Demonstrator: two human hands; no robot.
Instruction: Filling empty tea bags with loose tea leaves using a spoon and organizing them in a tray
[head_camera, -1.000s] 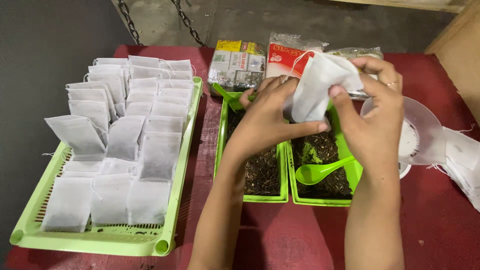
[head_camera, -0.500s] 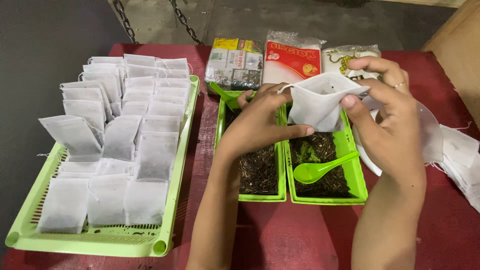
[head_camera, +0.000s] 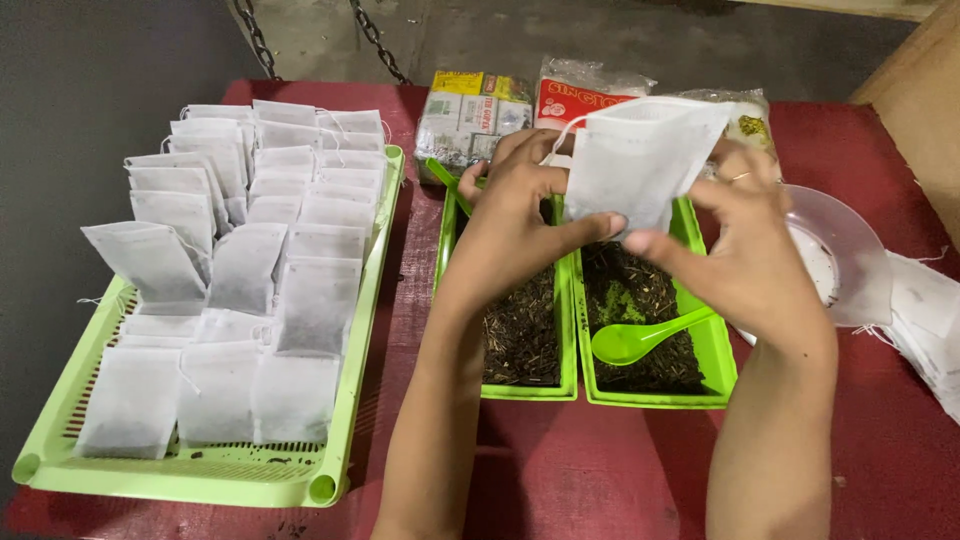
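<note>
Both hands hold one white filter pouch (head_camera: 645, 160) upright above two green trays. My left hand (head_camera: 515, 215) pinches its lower left edge with thumb and fingers. My right hand (head_camera: 745, 245) grips its lower right corner. Below them the left green tray (head_camera: 520, 385) holds dark dried leaves. The right green tray (head_camera: 715, 355) holds dark leaves mixed with green bits, and a green plastic spoon (head_camera: 640, 338) lies in it.
A large green slotted tray (head_camera: 355, 330) at the left carries several filled white pouches (head_camera: 240, 270). Packets (head_camera: 470, 110) lie at the back of the red table. A clear plastic lid (head_camera: 840, 250) and a pile of empty pouches (head_camera: 925, 320) sit at the right.
The pouch was crumpled and tilted between my hands; now it is spread flat and upright. Both hands have shifted slightly left and lower.
</note>
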